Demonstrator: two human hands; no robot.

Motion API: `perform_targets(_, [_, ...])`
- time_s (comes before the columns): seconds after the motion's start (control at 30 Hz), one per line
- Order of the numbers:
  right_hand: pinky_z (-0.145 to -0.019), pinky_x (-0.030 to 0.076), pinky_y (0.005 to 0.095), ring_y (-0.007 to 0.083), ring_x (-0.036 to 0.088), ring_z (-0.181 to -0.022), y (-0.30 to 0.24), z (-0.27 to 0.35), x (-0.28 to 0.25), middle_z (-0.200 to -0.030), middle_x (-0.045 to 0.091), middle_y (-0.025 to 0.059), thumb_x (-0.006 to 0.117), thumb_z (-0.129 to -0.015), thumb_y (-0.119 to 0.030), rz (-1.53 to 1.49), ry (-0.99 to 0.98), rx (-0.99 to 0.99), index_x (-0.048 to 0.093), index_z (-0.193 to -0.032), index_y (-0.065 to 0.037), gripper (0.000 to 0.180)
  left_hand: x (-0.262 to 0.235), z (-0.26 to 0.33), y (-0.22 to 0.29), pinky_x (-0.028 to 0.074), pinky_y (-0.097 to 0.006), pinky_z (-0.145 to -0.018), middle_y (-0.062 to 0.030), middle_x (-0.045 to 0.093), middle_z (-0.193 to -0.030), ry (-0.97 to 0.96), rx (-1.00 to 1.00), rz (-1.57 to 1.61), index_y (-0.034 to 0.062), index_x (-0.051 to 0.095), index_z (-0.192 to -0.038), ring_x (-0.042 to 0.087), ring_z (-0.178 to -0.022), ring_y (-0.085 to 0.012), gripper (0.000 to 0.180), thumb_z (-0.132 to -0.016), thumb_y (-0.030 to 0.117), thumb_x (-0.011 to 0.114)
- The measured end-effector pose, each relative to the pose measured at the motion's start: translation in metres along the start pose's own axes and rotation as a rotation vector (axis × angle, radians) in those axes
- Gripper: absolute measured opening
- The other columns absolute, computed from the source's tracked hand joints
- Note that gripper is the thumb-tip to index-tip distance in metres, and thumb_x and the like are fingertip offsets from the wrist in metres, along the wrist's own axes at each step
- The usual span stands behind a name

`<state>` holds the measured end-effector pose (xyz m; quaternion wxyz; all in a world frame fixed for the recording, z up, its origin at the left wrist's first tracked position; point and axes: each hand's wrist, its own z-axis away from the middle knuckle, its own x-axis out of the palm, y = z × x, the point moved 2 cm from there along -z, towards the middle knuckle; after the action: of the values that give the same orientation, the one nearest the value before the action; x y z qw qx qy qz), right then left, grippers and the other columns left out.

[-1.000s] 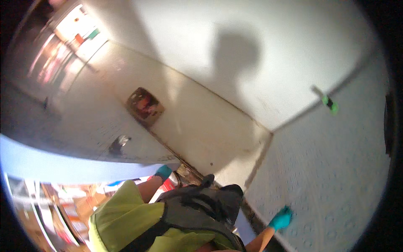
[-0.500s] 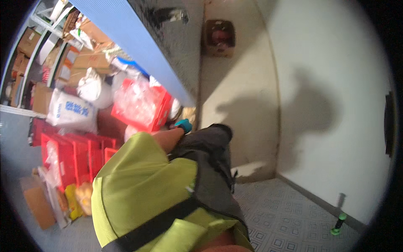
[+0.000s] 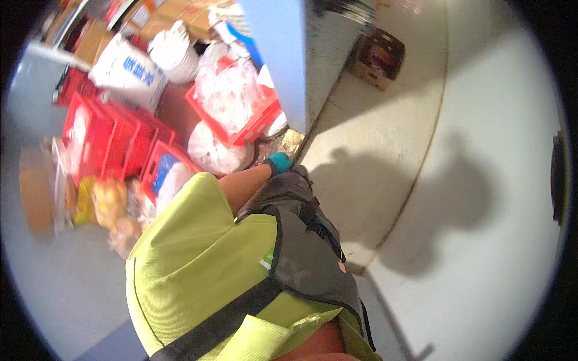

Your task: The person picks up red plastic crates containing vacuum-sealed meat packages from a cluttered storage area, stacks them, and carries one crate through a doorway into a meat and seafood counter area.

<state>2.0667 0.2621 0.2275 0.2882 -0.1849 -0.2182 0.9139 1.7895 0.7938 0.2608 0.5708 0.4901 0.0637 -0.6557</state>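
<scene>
My left hand [image 3: 280, 162] wears a teal glove, and its bare forearm comes out of a wide yellow-green sleeve [image 3: 186, 210]. It is close to a crinkled, gold-coloured package [image 3: 290, 142] on the floor, next to the foot of a pale blue panel [image 3: 274, 60]. Whether the hand touches the package I cannot tell; its fingers are hidden. Just beyond the forearm lie a clear plastic bag of pale contents [image 3: 220, 150] and a red crate [image 3: 253, 120] heaped with clear bags. A dark apron [image 3: 319, 265] covers my front. My right hand is out of sight.
Several red crates [image 3: 90, 141] stand at the left, below white sacks [image 3: 129, 69] and cardboard boxes [image 3: 186, 18]. Bags of yellow items [image 3: 109, 201] lie nearby. A brown carton [image 3: 378, 58] sits against the wall [image 3: 494, 120] on the far right side, where shadows fall.
The view has turned, so crates and sacks appear shifted up and right. My gloved left hand now appears nearer the gold package. The green-and-black object on the right has left the view.
</scene>
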Motion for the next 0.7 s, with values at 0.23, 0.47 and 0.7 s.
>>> perform_targets(0.23, [-0.069,0.050,0.0313,0.0159,0.063,-0.078,-0.325,-0.078,0.099,-0.092,0.068,0.0074,0.056,-0.091,-0.023,0.454,-0.330,-0.374,0.066,-0.105,-0.003,0.027,0.040,0.058,-0.111,0.054,-0.042,-0.074,-0.0219,0.067,-0.097,-0.105,-0.321,-0.267,0.0040,0.071,-0.096,0.067,-0.091,-0.0322,0.031,-0.083,0.025,0.052])
perform_targets(0.47, [-0.085,0.050,0.0338,0.0187,0.063,-0.094,-0.431,-0.078,0.418,-0.106,0.066,0.0078,0.053,-0.093,-0.022,0.681,-1.114,-0.136,0.064,-0.111,-0.003,0.028,0.095,0.139,-0.121,0.049,-0.038,-0.053,-0.0170,0.064,-0.066,0.641,-0.912,1.122,0.0007,0.063,-0.082,0.062,-0.054,-0.0247,0.032,-0.087,0.030,0.051])
perform_targets(0.7, [-0.101,0.040,0.0438,0.0302,0.049,-0.122,-0.319,-0.152,0.703,-0.127,0.055,0.0142,0.048,-0.095,-0.034,0.148,-0.772,0.211,0.050,-0.128,-0.005,0.045,0.199,0.201,0.024,0.044,-0.031,-0.046,-0.0093,0.060,-0.062,1.043,-1.257,1.847,0.0033,0.063,-0.089,0.055,-0.049,-0.0170,0.026,-0.091,0.028,0.055])
